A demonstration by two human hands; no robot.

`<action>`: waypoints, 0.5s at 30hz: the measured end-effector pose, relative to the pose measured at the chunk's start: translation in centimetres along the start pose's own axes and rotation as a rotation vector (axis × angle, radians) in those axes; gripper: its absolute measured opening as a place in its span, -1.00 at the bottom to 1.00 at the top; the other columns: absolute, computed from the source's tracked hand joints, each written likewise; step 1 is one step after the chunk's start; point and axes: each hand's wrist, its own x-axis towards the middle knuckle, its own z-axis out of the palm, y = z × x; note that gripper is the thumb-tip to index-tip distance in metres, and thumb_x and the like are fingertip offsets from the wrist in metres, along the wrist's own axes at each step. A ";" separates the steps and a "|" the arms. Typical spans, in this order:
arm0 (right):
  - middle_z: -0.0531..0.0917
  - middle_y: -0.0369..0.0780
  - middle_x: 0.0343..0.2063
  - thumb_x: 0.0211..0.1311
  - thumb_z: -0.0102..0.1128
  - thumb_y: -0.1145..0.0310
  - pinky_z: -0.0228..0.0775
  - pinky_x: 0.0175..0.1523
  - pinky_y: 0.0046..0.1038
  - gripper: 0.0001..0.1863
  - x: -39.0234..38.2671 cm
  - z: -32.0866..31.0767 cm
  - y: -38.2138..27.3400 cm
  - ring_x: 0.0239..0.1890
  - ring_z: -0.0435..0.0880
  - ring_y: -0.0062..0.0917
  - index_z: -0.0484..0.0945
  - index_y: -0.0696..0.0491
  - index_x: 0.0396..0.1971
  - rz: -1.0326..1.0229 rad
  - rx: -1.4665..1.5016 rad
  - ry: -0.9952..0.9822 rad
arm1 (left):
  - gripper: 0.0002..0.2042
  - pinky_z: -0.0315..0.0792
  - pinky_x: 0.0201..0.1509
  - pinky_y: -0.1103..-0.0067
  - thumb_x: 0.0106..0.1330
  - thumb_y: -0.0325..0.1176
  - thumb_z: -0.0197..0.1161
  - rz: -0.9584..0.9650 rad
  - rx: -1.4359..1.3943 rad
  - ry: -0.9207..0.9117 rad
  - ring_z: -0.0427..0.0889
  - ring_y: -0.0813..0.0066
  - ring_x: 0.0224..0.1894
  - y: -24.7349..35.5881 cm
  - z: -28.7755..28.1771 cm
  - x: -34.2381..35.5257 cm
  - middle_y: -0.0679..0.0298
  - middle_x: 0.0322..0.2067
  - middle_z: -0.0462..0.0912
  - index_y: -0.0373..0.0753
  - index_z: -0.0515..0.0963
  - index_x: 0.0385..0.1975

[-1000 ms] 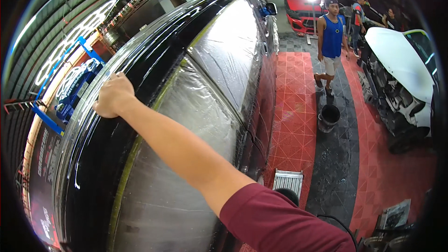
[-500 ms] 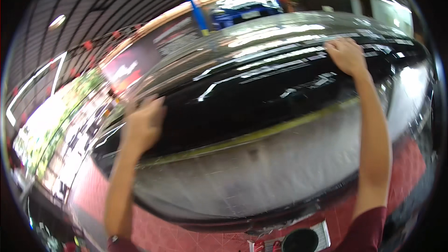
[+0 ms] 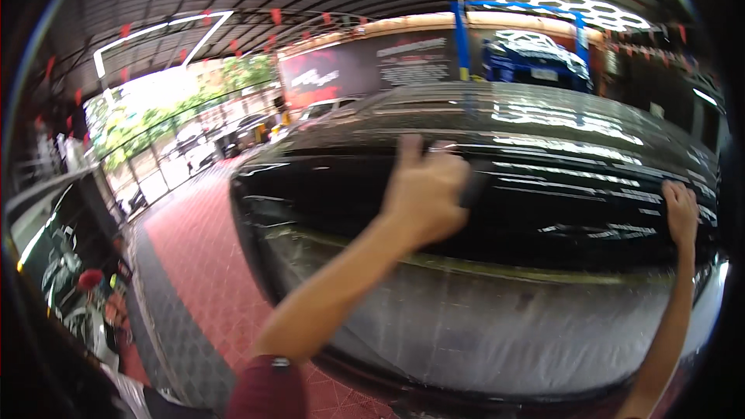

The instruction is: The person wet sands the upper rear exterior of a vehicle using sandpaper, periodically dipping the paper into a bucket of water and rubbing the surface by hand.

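Observation:
In front of me stands a dark car (image 3: 334,186) with a glossy black upper band. A pale yellow-green strip (image 3: 497,271) runs below the band, and under it a grey, dull sheet-like surface (image 3: 528,334). My left hand (image 3: 428,194) reaches over the middle of the band, fingers mostly curled. Beside its knuckles a dark, blurred shape (image 3: 475,185) seems to be in the grip; its kind does not show. Farther right, my right hand (image 3: 680,209) rests on the black surface, fingers extended and bent at the tips, with nothing visible in it.
Red floor tiles (image 3: 198,256) border the car on the left. Cluttered equipment (image 3: 93,302) stands at the lower left. A blue car (image 3: 535,66) sits behind, between blue posts (image 3: 461,39). A fence (image 3: 178,155) lines the far left side.
The view has swung left, so the car sits farther right. My left hand has moved rightward along the car; the right hand stays on its surface near the right end.

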 end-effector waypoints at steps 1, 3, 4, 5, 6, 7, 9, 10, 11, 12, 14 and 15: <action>0.65 -0.22 0.03 0.54 -0.07 0.20 0.29 0.28 -0.26 -0.64 0.7 0.4 0.7 0.15 0.52 -0.22 0.63 0.09 0.01 -0.101 -0.047 -0.049 | -0.73 -0.06 0.51 -0.16 0.51 -0.18 0.03 0.042 0.052 0.163 0.50 0.06 0.32 0.4 1.2 0.1 0.11 -0.03 0.70 -0.19 0.60 -0.08; 0.64 -0.18 0.09 0.56 -0.07 0.22 0.27 0.32 -0.28 -0.63 0.1 2.8 6.0 0.19 0.50 -0.22 0.61 0.13 0.06 -0.226 -0.179 0.030 | -0.67 -0.10 0.54 -0.15 0.53 -0.14 0.00 0.007 0.035 0.183 0.41 0.08 0.40 -1.4 1.0 -1.1 0.11 -0.01 0.69 -0.22 0.61 -0.05; 0.64 -0.18 0.10 0.56 -0.07 0.21 0.26 0.32 -0.29 -0.62 0.1 2.6 6.4 0.18 0.50 -0.24 0.62 0.14 0.04 -0.214 -0.181 0.010 | -0.63 -0.12 0.55 -0.14 0.55 -0.10 -0.04 -0.104 0.036 0.108 0.37 0.09 0.43 -4.6 0.2 -2.6 0.13 0.02 0.69 -0.22 0.62 -0.03; 0.65 -0.19 0.08 0.56 -0.06 0.19 0.26 0.32 -0.30 -0.61 0.3 2.3 6.3 0.18 0.50 -0.26 0.63 0.15 0.02 -0.083 0.000 -0.005 | -0.59 -0.15 0.57 -0.13 0.56 -0.06 -0.07 -0.215 0.037 0.037 0.33 0.10 0.46 -8.2 -0.9 -4.1 0.14 0.04 0.69 -0.22 0.63 -0.01; 0.66 -0.19 0.05 0.55 -0.07 0.19 0.27 0.32 -0.31 -0.62 0.3 2.8 7.1 0.18 0.51 -0.29 0.64 0.14 -0.01 -0.033 0.001 0.012 | -0.58 -0.16 0.53 -0.20 0.56 -0.07 -0.10 -0.383 0.052 -0.001 0.35 0.11 0.44 -12.6 -1.8 -6.2 0.15 0.04 0.70 -0.20 0.66 -0.03; 0.66 -0.18 0.03 0.55 -0.07 0.20 0.26 0.31 -0.32 -0.63 0.5 3.2 7.6 0.18 0.51 -0.29 0.64 0.13 -0.03 -0.011 -0.017 -0.017 | -0.56 -0.17 0.49 -0.27 0.56 -0.09 -0.12 -0.548 0.064 -0.039 0.37 0.12 0.41 -16.3 -2.4 -7.8 0.17 0.04 0.71 -0.19 0.70 -0.04; 0.65 -0.19 -0.01 0.54 -0.08 0.21 0.26 0.31 -0.32 -0.64 1.7 1.5 1.9 0.17 0.50 -0.29 0.63 0.14 -0.04 0.094 0.098 -0.136 | -0.54 -0.16 0.48 -0.28 0.58 -0.07 -0.17 -0.603 0.177 -0.063 0.38 0.11 0.40 -19.1 -3.1 -8.8 0.19 0.03 0.72 -0.16 0.70 -0.04; 0.65 -0.19 -0.01 0.54 -0.08 0.21 0.26 0.31 -0.32 -0.64 1.9 1.2 1.6 0.17 0.50 -0.29 0.63 0.14 -0.04 0.082 0.095 -0.134 | -0.51 -0.15 0.47 -0.29 0.60 -0.05 -0.22 -0.626 0.236 -0.089 0.39 0.11 0.39 -18.9 -2.6 -8.3 0.21 0.03 0.72 -0.13 0.71 -0.04; 0.65 -0.19 -0.02 0.55 -0.08 0.22 0.26 0.31 -0.32 -0.65 1.8 1.2 1.6 0.16 0.50 -0.28 0.61 0.14 -0.05 0.074 0.117 -0.129 | -0.53 -0.15 0.47 -0.29 0.59 -0.06 -0.21 -0.546 0.184 0.005 0.40 0.11 0.38 -17.1 -1.2 -7.9 0.19 0.00 0.73 -0.13 0.70 -0.04; 0.64 -0.18 -0.04 0.55 -0.08 0.23 0.26 0.31 -0.32 -0.66 1.3 1.2 2.0 0.16 0.50 -0.28 0.60 0.15 -0.05 0.078 0.133 -0.124 | -0.51 -0.17 0.48 -0.29 0.59 -0.07 -0.20 -0.459 0.038 -0.110 0.40 0.09 0.38 -13.4 -2.5 -6.2 0.15 -0.01 0.73 -0.23 0.68 -0.03; 0.63 -0.17 -0.04 0.54 -0.08 0.24 0.26 0.30 -0.32 -0.67 0.6 2.6 6.0 0.16 0.50 -0.27 0.59 0.15 -0.05 0.018 0.154 -0.092 | -0.62 -0.16 0.50 -0.28 0.55 -0.08 -0.09 -0.289 0.193 0.000 0.36 0.11 0.42 -11.4 -0.8 -6.2 0.22 -0.08 0.72 -0.12 0.66 -0.08; 0.62 -0.16 -0.04 0.54 -0.08 0.25 0.26 0.30 -0.32 -0.68 1.0 3.0 7.6 0.15 0.50 -0.27 0.58 0.15 -0.06 -0.039 0.172 -0.075 | -0.63 -0.17 0.49 -0.30 0.54 -0.09 -0.08 -0.238 0.209 0.051 0.37 0.09 0.41 -12.1 -0.3 -6.2 0.23 -0.07 0.73 -0.10 0.65 -0.02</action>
